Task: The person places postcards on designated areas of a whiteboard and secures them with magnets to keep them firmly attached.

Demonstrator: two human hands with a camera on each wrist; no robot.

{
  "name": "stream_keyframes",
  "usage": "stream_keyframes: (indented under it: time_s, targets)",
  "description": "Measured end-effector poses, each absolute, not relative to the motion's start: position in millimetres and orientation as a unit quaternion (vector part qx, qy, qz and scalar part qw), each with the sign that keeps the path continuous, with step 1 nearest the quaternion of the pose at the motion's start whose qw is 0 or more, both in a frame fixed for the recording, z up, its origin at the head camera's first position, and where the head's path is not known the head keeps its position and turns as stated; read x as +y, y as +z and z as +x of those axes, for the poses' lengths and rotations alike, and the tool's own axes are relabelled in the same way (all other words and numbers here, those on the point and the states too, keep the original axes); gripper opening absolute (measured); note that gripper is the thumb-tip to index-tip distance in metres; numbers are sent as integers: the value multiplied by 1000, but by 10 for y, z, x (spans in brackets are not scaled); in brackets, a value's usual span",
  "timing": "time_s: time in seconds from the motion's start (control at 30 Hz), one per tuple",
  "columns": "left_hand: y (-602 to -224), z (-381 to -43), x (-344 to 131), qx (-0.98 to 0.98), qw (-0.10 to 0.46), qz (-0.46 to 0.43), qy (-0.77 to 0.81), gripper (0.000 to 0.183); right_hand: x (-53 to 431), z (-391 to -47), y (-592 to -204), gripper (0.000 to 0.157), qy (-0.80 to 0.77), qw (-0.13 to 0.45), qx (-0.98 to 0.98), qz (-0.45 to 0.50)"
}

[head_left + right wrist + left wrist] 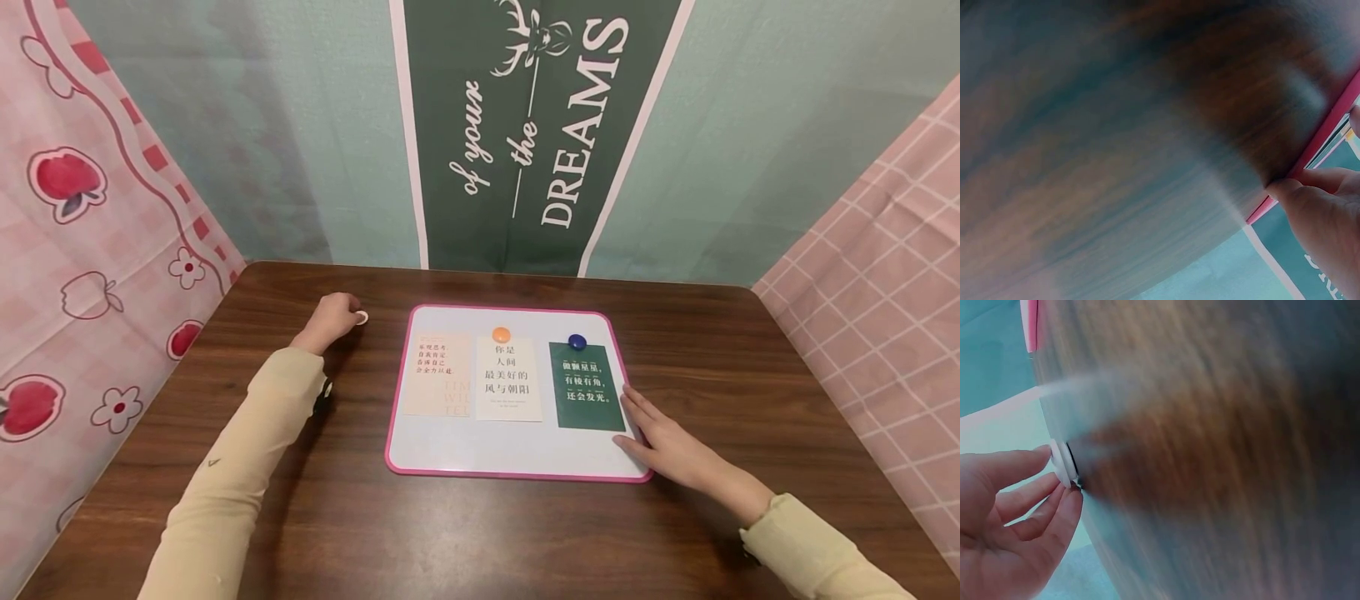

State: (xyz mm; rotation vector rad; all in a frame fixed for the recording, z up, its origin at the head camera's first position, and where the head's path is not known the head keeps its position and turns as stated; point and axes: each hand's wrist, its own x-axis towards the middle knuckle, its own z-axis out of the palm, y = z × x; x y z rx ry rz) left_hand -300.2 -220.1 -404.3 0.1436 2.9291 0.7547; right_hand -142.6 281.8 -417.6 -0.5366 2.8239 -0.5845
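Observation:
My left hand (332, 319) pinches a white round magnet (362, 317) over the table, left of a whiteboard. The left wrist view shows the magnet (1062, 464) between thumb and fingertips, its dark rear side toward the wood. The pink-framed whiteboard (510, 450) lies flat in the middle. My right hand (675, 446) rests at its right edge, fingers fairly straight and touching the frame. On the board are a peach card (438, 387), a white card (508, 408) and a green card (588, 412). An orange magnet (501, 334) tops the white card, a blue magnet (577, 342) the green one.
The dark wooden table (337, 517) extends around the board. A teal cloth (322, 150) with a dark green printed panel (480, 225) hangs behind it. Pink patterned cloths stand at the left (112, 242) and right (877, 275).

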Motion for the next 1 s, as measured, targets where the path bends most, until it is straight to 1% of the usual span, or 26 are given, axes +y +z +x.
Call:
stream_keyframes:
  time_s: [0.23, 0.47, 0.8, 1.0]
  targets:
    - [-4013, -2988, -2213, 963, 57, 33, 262, 32, 2816, -1432, -4180, 81, -194, 103, 958, -183]
    - [-4019, -2987, -2264, 952, 43, 1, 304, 25, 2818, -1438, -4180, 81, -191, 104, 959, -179]
    - [-4002, -2986, -2264, 912, 79, -58, 399, 24, 2820, -1430, -4181, 81, -197, 106, 958, -179]
    - [-3996, -2995, -2265, 900, 85, -68, 423, 24, 2818, -1432, -4182, 81, -196, 106, 959, -177]
